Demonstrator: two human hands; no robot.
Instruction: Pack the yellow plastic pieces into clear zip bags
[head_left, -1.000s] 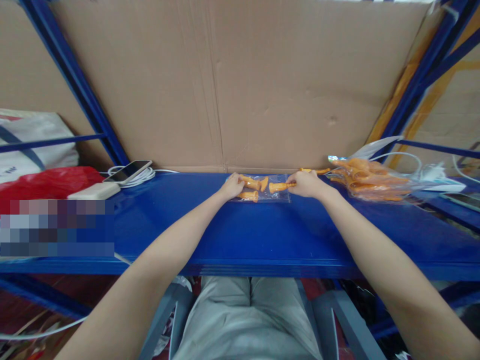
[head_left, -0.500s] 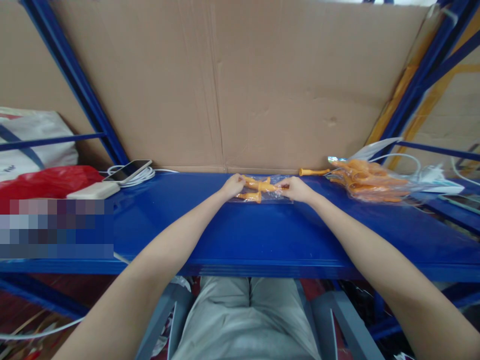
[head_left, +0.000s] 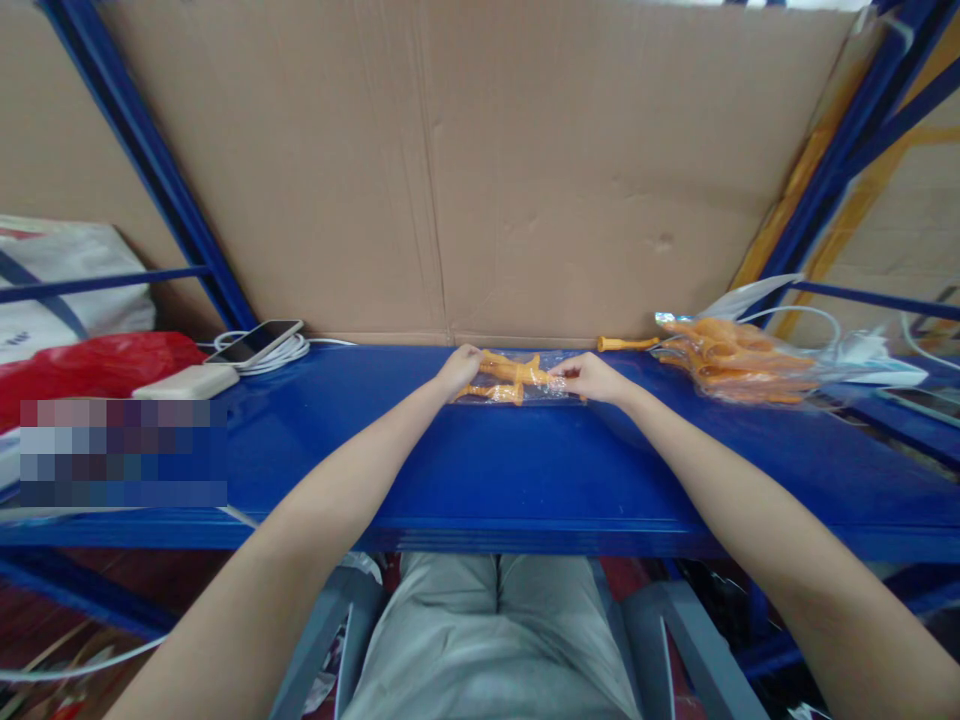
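Observation:
A small clear plastic bag (head_left: 536,398) lies on the blue shelf, with several orange trumpet-shaped plastic pieces (head_left: 517,372) inside it or on it. My left hand (head_left: 458,372) is closed at the bag's left end, fingers curled by the tips of the orange pieces. At the right end, my right hand (head_left: 592,378) pinches the bag near another orange tip. What exactly lies between the fingertips of each hand is partly hidden.
A larger clear bag of orange pieces (head_left: 739,360) sits at the right, beside a loose orange piece (head_left: 626,344). On the left are a phone (head_left: 255,343), a coiled white cable (head_left: 281,355), a white power bank (head_left: 187,382) and a red bag (head_left: 112,362). Cardboard (head_left: 525,180) stands behind.
My left hand has shifted slightly to the left, and more of the lower orange piece shows beside it. My right hand has stayed almost in place.

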